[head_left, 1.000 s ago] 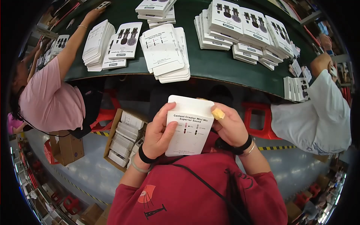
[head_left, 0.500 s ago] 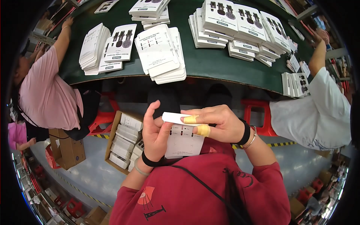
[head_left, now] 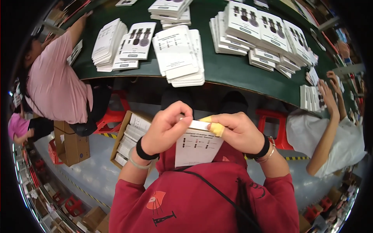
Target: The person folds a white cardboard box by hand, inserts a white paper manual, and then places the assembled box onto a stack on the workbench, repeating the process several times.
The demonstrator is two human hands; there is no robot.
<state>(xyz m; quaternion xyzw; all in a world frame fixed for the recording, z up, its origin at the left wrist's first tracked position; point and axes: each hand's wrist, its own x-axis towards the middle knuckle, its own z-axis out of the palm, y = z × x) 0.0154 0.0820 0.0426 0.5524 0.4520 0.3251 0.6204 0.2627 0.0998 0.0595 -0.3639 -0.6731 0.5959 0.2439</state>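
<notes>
1. One white printed card sleeve (head_left: 196, 145) sits between the person's two hands, held up in front of the red sweatshirt (head_left: 202, 198).
2. The left hand (head_left: 165, 128) has its fingers (head_left: 179, 112) curled together and clamped on the sleeve's upper left edge; a black band circles that wrist.
3. The right hand (head_left: 239, 132) grips the sleeve's upper right edge, fingers closed on it. Two of its fingertips wear yellow finger cots (head_left: 213, 126), which press on the top fold.
4. Beyond the fingers lies the dark green counter (head_left: 221, 68), carrying several stacks of white printed sleeves; the nearest stack (head_left: 178, 54) lies straight ahead of the left fingers.
5. Below and left of the left fingers, one open cardboard box (head_left: 130, 138) on the floor holds rows of white packs.
6. Two co-workers are at the counter: one in a pink shirt (head_left: 54, 87) far left of the fingers, one in a white shirt (head_left: 338, 141) far right.
</notes>
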